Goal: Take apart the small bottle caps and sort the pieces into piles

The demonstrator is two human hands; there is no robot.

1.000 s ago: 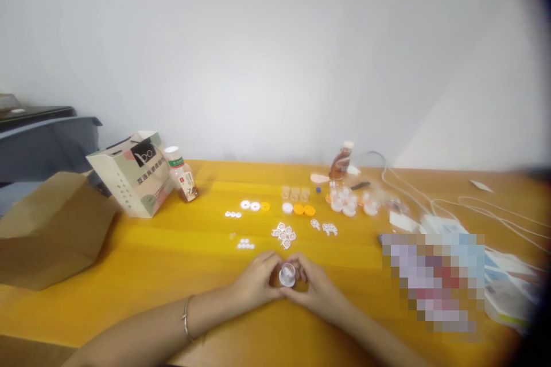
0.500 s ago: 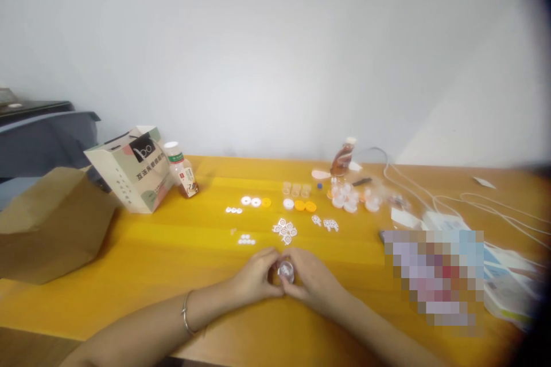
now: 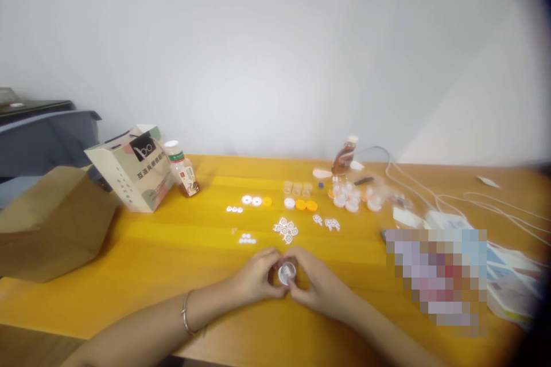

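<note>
A small clear round plastic cup (image 3: 287, 273) with a pale rim is between my hands, low over the near part of the table. Something whitish shows inside it, too small to name. My left hand (image 3: 257, 276) is closed round the cup's left side, with a bracelet on that wrist. From the right, my right hand (image 3: 318, 284) curls about the cup, its thumb near the front rim. Just beyond my fingers lies a cluster of white spoked plastic pieces (image 3: 286, 229). Small white discs (image 3: 247, 239) sit in rows to the left of it.
White and yellow rings (image 3: 257, 201), yellow caps (image 3: 306, 205) and clear cups (image 3: 297, 188) stand farther back. A paper bag (image 3: 129, 172) and bottle (image 3: 183, 172) are left; a brown bottle (image 3: 345, 156), clear domed parts (image 3: 346, 197) and cables (image 3: 426, 195) lie right.
The cup's round opening and pale rim now show more plainly. My right thumb has shifted slightly right and down along it. Other things keep their places, with a slight view shift.
</note>
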